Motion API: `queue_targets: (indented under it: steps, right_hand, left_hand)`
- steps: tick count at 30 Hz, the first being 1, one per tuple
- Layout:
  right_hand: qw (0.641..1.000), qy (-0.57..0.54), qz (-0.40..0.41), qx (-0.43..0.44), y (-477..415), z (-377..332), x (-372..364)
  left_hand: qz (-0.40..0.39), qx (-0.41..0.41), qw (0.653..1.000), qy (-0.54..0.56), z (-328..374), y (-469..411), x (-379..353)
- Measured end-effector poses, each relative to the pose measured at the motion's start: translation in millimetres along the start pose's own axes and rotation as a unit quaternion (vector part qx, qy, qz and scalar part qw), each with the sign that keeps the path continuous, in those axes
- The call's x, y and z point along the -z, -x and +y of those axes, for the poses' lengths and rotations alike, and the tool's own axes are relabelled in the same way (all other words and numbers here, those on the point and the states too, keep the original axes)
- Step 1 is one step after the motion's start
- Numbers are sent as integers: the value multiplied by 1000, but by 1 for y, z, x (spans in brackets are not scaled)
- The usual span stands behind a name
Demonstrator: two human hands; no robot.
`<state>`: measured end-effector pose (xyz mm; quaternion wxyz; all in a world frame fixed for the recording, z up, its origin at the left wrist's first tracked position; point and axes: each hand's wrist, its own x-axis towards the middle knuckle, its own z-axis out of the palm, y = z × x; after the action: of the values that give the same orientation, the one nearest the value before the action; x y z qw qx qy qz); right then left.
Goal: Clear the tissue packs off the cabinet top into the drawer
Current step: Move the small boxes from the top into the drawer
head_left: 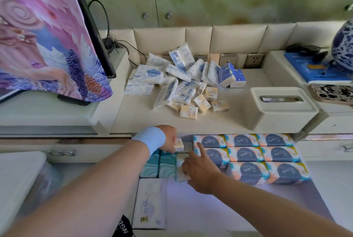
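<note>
**Tissue packs: one small pack at the drawer slot, pile not yet cleared**

Left hand [169, 139], blue wristband [150, 139] on the wrist, pinches a small cream tissue pack [179, 145] by its end, held upright at the fingertips just past the cabinet edge. Upright hold probably suits the narrow slot directly below it.

Right hand [200, 169] sits just beside the left, lower in the drawer [219, 210]. Index finger [201, 147] straight, tip against the nearest printed pack [212, 153]. Other fingers curl over a pale small pack [182, 176]; cannot tell whether they grip it or only steady it. Likely job: keep the gap open and the row standing.

- Between the two hands: narrow column of small packs, partly hidden.
- Left of the right hand: teal packs [162, 166], on edge, tight together.
- Right of it: printed packs in neat rows [246, 154], filling that side.
- Nearer the body than the hands: one flat white pack [149, 204], then bare drawer floor.
- Beyond the hands: cabinet top [238, 122], loose pile of tissue packs [183, 83], small cream ones nearest.
- Right of the pile: white tissue box [282, 108], apart from it.

Judgement: early to middle; most packs are not yet moved.
</note>
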<state>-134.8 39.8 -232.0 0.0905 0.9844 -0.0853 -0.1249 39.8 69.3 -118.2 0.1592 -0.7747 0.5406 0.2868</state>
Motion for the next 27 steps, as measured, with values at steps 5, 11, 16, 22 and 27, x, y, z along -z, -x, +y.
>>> queue_targets:
  steps: [5, 11, 16, 22, 27]
  right_hand:
    - [998, 50, -24, -15, -6, -4, -10]
    - [997, 56, -44, -32, -21, -9, -24]
    - [980, -97, 151, -88, -26, 1, -11]
    - [908, -301, 270, -114, -30, 24, 14]
    - [953, -235, 165, -94, -24, 35, 1]
  left_hand:
    - [-11, 3, 1000, -10, -15, 3, -14]
    - [12, -7, 1000, 12, -20, 3, -14]
    - [18, -31, 999, 25, -20, 0, -6]
    - [16, -55, 997, 53, -9, -11, -9]
    - [6, -66, 997, 37, 8, -16, -22]
